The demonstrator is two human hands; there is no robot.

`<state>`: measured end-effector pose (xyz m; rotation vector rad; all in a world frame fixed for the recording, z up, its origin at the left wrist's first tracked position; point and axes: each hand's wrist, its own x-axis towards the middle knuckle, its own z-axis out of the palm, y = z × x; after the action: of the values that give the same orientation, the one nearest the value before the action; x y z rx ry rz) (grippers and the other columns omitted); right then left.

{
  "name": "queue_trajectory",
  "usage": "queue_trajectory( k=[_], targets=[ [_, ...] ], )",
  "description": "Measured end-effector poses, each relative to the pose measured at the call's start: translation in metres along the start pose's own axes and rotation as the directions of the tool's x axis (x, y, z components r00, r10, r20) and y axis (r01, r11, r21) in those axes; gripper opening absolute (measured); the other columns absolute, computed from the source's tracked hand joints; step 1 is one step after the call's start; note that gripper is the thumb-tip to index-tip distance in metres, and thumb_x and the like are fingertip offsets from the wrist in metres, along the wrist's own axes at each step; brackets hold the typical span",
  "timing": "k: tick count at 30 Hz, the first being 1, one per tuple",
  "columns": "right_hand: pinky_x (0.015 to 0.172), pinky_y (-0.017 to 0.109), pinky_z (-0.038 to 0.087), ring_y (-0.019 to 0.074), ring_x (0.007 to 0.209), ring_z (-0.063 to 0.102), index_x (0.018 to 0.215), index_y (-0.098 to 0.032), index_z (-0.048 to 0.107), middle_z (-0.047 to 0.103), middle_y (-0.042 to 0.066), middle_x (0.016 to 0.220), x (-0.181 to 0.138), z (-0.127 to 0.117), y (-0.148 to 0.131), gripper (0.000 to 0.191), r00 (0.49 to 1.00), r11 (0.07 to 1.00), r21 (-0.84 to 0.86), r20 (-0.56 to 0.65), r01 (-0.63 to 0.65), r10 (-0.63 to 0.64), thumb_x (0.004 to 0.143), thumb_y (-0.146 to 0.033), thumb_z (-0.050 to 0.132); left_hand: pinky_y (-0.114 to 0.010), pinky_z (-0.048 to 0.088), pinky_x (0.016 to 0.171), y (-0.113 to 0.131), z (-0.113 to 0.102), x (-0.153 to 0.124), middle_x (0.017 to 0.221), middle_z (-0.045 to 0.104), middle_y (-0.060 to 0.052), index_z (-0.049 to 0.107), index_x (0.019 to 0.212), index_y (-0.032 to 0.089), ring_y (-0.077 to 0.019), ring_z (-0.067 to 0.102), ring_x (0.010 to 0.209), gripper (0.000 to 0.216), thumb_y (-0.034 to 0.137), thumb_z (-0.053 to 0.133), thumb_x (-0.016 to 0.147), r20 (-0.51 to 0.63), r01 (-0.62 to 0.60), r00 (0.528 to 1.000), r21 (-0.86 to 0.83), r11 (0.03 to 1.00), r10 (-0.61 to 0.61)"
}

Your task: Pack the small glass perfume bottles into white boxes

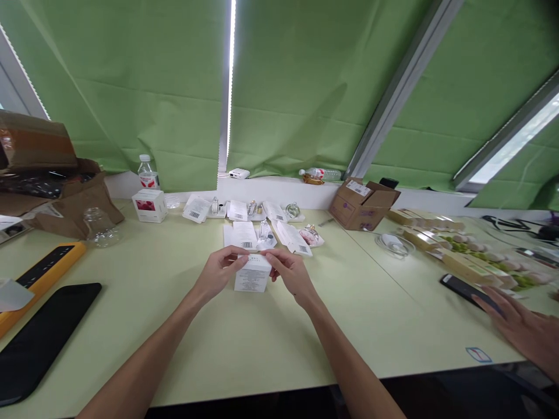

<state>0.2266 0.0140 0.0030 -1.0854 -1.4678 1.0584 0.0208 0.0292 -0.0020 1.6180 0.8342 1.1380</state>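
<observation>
Bracing a small white box (251,280) between them, the two hands meet at its top; the box stands upright on the table (244,355), directly before the person, its printed side facing them. The left hand (222,271) grips narrowly at the upper left corner, its thumb and index finger on the top edge; the right hand (293,273) mirrors it at the upper right, thumb angled inward, other fingers curled down beside the box — a paired hold that likely steadies it and leaves the front uncovered. Both forearms (162,343) slope in from the lower edge of the view and converge, wrists low over the table; the box sits centred, probably for equal reach. Just beyond lie white packs (293,237) and glass bottles (264,230), set in rows, perhaps to leave working room; at far right, a co-worker's hand (519,320) touches a phone (463,288).
</observation>
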Motion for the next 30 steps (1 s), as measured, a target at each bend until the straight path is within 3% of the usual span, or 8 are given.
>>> queue_trajectory(
  k=[15,30],
  targets=[
    [0.052,0.025,0.048,0.0107,0.058,0.051,0.103,-0.021,0.073,0.063,0.003,0.075,-0.001,0.0,-0.001,0.035,1.0,1.0,-0.011,0.002,0.016,-0.016,0.084,-0.047,0.061,-0.033,0.048,0.093,0.003,0.004,-0.003,0.127,0.06,-0.003,0.064,0.12,0.03,-0.0232,0.056,0.114,0.036,0.041,0.061,0.085,0.078,-0.002,0.997,0.117,0.993,-0.007],
    [0.051,0.024,0.046,0.0105,0.057,0.051,0.116,-0.022,0.065,0.057,0.001,0.077,-0.003,0.001,-0.008,0.047,0.997,0.989,-0.146,0.078,-0.013,0.024,0.081,-0.054,0.061,-0.033,0.051,0.087,0.012,0.006,-0.004,0.125,0.062,-0.005,0.065,0.117,0.026,-0.0239,0.06,0.107,0.038,0.044,0.061,0.084,0.047,0.026,0.998,0.108,0.994,-0.032]
  ],
)
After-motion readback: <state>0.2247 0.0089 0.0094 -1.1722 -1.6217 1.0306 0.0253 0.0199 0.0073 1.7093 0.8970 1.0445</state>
